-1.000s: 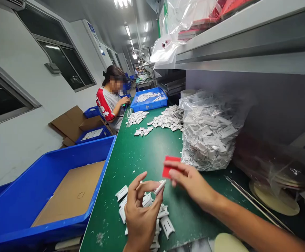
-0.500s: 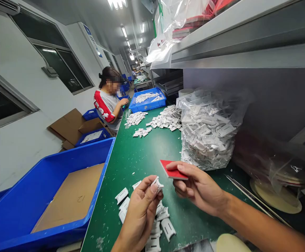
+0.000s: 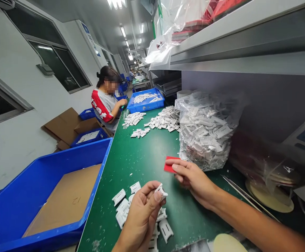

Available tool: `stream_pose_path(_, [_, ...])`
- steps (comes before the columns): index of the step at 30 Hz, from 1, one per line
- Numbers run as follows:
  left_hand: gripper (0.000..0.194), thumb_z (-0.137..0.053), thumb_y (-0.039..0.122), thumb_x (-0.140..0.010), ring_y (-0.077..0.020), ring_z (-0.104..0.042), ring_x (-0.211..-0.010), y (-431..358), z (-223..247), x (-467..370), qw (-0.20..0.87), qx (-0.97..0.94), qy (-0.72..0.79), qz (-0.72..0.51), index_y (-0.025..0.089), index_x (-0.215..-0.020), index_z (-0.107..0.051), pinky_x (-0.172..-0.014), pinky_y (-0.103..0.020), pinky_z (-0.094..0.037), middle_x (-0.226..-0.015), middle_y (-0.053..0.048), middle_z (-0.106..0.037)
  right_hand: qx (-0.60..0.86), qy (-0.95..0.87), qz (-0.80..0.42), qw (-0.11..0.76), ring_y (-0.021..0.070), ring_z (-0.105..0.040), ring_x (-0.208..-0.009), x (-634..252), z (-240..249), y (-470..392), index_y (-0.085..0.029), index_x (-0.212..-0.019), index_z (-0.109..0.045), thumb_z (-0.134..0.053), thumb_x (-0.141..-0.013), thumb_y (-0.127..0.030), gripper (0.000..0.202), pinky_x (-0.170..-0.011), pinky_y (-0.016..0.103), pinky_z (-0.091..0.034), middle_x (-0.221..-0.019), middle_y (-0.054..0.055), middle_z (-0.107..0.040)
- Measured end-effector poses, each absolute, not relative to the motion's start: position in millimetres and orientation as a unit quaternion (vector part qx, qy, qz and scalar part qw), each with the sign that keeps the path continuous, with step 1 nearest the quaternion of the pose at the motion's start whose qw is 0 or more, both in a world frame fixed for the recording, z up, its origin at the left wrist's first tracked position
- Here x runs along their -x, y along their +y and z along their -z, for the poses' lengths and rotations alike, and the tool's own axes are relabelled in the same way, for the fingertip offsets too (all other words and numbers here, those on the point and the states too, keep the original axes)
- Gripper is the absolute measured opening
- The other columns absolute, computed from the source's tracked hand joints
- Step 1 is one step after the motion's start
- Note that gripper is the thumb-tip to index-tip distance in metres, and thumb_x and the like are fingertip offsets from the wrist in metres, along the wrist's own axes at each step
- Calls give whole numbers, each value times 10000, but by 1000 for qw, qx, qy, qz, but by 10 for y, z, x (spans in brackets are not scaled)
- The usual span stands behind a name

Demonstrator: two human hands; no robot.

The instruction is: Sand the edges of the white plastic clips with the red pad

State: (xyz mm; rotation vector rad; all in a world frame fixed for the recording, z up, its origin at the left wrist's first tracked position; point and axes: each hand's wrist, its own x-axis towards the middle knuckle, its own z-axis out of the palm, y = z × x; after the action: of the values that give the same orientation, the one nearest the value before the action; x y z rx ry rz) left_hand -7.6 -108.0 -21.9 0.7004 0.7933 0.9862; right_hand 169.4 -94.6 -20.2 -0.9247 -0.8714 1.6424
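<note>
Between thumb and fingers, my left hand (image 3: 146, 211) pinches a small white plastic part (image 3: 161, 190) with notched ends. My right hand (image 3: 191, 178) grips a flat red pad (image 3: 170, 165), held a short way to the right of the white part and apart from it. Beneath and around my left hand lie several loose white plastic pieces (image 3: 166, 230) with slots, scattered on the green tabletop (image 3: 194, 224). My left hand hides some of them.
A clear bag of white parts (image 3: 205, 136) stands beyond my right hand. To the left is a blue bin (image 3: 49, 154) with cardboard inside. Farther off are a heap of white parts (image 3: 165, 118), a blue tray (image 3: 148, 105) and a seated person (image 3: 106, 101). A shelf (image 3: 236, 52) overhangs the right side.
The red pad has turned in my right hand, so its face now shows differently and its pale edge is no longer plain. My left hand sits slightly lower, with the white part still pinched.
</note>
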Motion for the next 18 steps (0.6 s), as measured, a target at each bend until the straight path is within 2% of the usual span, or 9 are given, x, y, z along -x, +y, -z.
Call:
stream_pose_path(3, [253,-841,273,-728,-94,-594,-735,-1081,218,84,753,-337,339,-453,153,-903,-703,-756,-199,-497,-823,-35,-680,373,-375,-684,502,66,-358,-491,-1680,235,-920,-137,-929,-743,-782,-741,-397,322,-466,224,-198,-561,-39,-513])
stream_pose_path(5, [260,-855,277,-706,-103,-591,-728,-1078,215,90,748,-342,337,-458,158,-850,-674,-735,-204,-490,-785,-28,-668,398,-351,-657,536,45,-261,-444,-1690,251,-891,-143,-862,-715,-759,-766,-375,255,-437,215,-138,-502,-85,-403])
stream_pose_path(7, [302,-866,262,-686,-112,-602,-739,-1071,215,93,726,-339,354,-482,182,-882,-650,-730,-216,-491,-794,-16,-665,405,-326,-643,562,35,-202,-419,-1712,240,-880,-168,-935,-694,-699,-824,-375,234,-429,201,-117,-490,-113,-338])
stream_pose_path(9, [408,-857,249,-699,-111,-618,-762,-1062,225,96,666,-361,393,-521,230,-1038,-631,-735,-213,-494,-844,0,-672,371,-321,-670,557,18,-257,-387,-1734,202,-904,-205,-1096,-672,-662,-862,-357,279,-420,183,-151,-542,-93,-457])
stream_pose_path(11, [487,-843,252,-717,-114,-635,-798,-1052,248,104,571,-414,446,-551,262,-1144,-608,-749,-200,-496,-878,9,-680,326,-321,-712,533,5,-366,-352,-1746,159,-956,-216,-1141,-675,-668,-861,-333,304,-391,176,-181,-656,-43,-599])
stream_pose_path(14, [346,-825,284,-731,-153,-659,-878,-1049,298,123,458,-494,495,-549,212,-1028,-663,-802,-222,-513,-924,-29,-701,262,-334,-766,483,32,-484,-335,-1738,136,-1024,-181,-1071,-725,-660,-860,-373,292,-337,182,-214,-738,14,-685])
stream_pose_path(16, [267,-826,303,-720,-178,-672,-870,-1057,324,126,436,-520,496,-542,184,-909,-679,-791,-243,-531,-906,-52,-712,240,-367,-782,443,42,-471,-336,-1720,151,-1032,-175,-1117,-728,-670,-850,-418,366,-337,186,-241,-693,14,-689])
stream_pose_path(18, [279,-839,304,-699,-179,-680,-816,-1073,335,115,425,-526,496,-545,184,-886,-670,-747,-243,-541,-858,-52,-720,295,-408,-738,450,41,-430,-373,-1703,173,-1012,-163,-1133,-735,-712,-825,-427,405,-368,186,-248,-624,-4,-662])
